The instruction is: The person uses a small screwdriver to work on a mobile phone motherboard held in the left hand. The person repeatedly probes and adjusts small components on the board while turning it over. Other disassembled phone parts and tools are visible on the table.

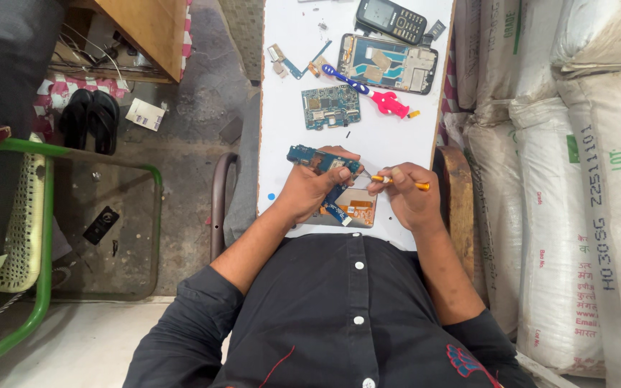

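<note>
**Two hands at a phone circuit board on a white work surface**

Head view, looking down. Both forearms rise from rolled dark sleeves and converge over the near edge of the white tabletop (282,86). The left hand (312,188) is curled, knuckles up, with thumb and fingers closed on a blue circuit board (315,159). The board is a narrow, flat strip studded with small metal components; its long axis runs from upper left to lower right, the free end projecting leftward beyond the fingers and the other end hidden in the grip. The right hand (410,195) is closed in a pinch around a small screwdriver (399,182) with a smooth orange handle. The tool lies nearly level, handle end to the right, thin metal tip pointing left towards the board held just beside it. Beneath and between the two hands rests an opened phone back (357,207), flat and rectangular with an orange-brown film.

Beyond the hands lie a second, squarer blue-green circuit board (331,107), a toothbrush (364,90) with a pink handle, an opened phone chassis (388,63), a black keypad phone (391,19) and small flex-cable parts (292,63). White woven sacks (576,179) stand well to the right of the right hand.
</note>
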